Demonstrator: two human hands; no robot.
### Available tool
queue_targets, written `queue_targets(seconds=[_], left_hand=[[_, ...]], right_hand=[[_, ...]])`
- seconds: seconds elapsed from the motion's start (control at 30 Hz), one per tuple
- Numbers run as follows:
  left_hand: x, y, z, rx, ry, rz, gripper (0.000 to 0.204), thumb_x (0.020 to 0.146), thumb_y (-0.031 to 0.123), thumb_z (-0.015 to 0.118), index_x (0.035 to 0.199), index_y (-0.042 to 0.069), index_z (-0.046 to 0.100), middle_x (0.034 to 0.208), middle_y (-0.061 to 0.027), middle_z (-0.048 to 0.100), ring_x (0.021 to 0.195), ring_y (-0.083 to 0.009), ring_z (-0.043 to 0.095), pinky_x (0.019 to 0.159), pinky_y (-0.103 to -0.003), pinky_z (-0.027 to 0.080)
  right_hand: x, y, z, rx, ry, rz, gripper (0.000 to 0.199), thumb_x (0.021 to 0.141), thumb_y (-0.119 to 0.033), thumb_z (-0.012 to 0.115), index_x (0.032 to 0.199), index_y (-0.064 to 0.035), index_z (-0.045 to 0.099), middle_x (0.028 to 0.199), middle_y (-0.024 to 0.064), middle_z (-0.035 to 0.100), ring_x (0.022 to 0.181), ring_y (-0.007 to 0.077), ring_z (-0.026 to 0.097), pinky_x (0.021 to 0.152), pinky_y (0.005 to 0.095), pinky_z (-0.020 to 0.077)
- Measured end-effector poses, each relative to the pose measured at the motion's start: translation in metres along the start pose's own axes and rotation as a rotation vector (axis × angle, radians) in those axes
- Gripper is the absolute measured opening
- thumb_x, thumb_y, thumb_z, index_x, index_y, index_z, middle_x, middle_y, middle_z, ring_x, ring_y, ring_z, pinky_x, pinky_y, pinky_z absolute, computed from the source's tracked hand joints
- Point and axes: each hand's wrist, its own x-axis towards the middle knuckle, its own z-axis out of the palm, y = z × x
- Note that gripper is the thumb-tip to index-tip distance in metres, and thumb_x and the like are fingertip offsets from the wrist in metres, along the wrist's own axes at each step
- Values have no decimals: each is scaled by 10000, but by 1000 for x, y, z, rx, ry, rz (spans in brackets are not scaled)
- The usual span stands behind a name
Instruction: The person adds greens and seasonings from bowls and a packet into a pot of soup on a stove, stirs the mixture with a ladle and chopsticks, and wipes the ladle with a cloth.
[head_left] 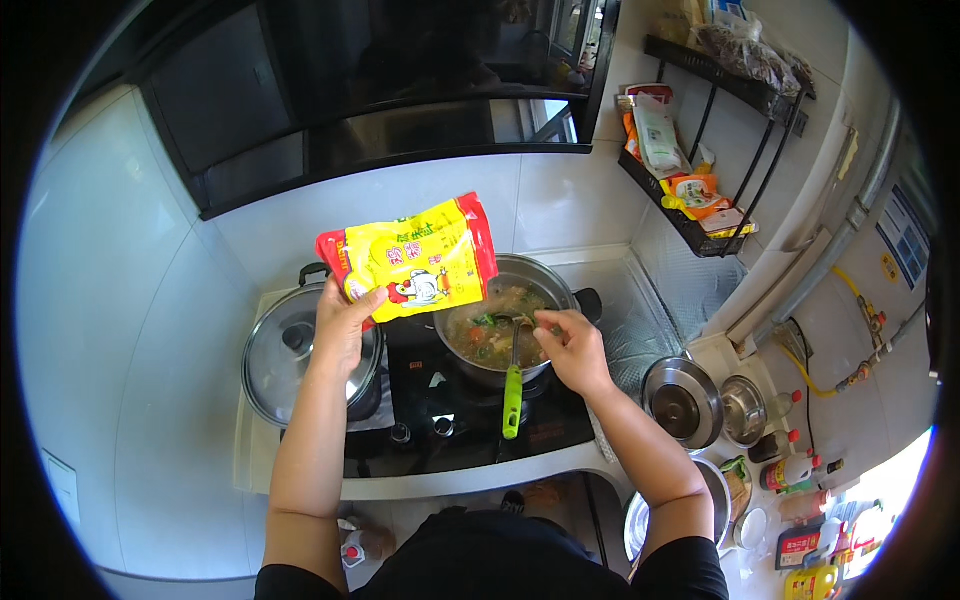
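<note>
My left hand (346, 318) grips a yellow and red seasoning pouch (415, 262) by its lower left corner, held up at the left side of a metal pot (535, 268). Soup (482, 345) with green leaves and orange-red pieces fills the pot. Over the pot's right side is my right hand (576, 352), its thumb and fingertips pinched together; whatever they hold is too small to make out. A ladle with a green handle (513, 402) rests in the soup, its handle leaning over the near rim.
A large lidded pot (290, 345) stands on the left of the black stove (430, 450). Metal bowls (684, 402) and several bottles (790, 470) line the right counter. A black wall rack (690, 220) holds packets. The dark range hood (380, 130) hangs above.
</note>
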Motion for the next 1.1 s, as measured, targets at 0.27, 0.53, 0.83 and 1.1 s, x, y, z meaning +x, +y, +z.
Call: queue_targets(seconds=[0.27,0.53,0.83,1.1], left_hand=[[11,-5,-1,270,-101,69,550,724,-18,730,1201,5,457,1100,-99,597,1006,-175,589,887,-322,481],[18,-33,-6,215,-67,101,495,738,-33,716,1168,11,475,1090,-89,603,991,-166,592,880,-314,480],[17,-53,-5,14,113,121,476,744,-25,719,1146,20,467,1085,-92,598,984,-174,592,880,-321,476],[27,-65,-10,-126,269,88,491,749,-32,712,1159,14,445,1120,-110,580,989,-199,597,886,-336,480]], right_hand=[[71,-38,29,215,-65,247,254,849,-188,649,1009,9,638,754,40,609,525,72,505,476,218,406],[80,-35,35,248,-18,320,170,864,-168,632,911,-6,655,599,-5,561,473,57,474,428,210,357],[109,-49,26,289,105,220,351,886,-193,596,1173,9,589,795,47,622,520,76,522,433,211,393],[96,-37,1,234,107,291,309,877,-197,601,1112,3,620,790,36,617,528,88,540,428,219,389]])
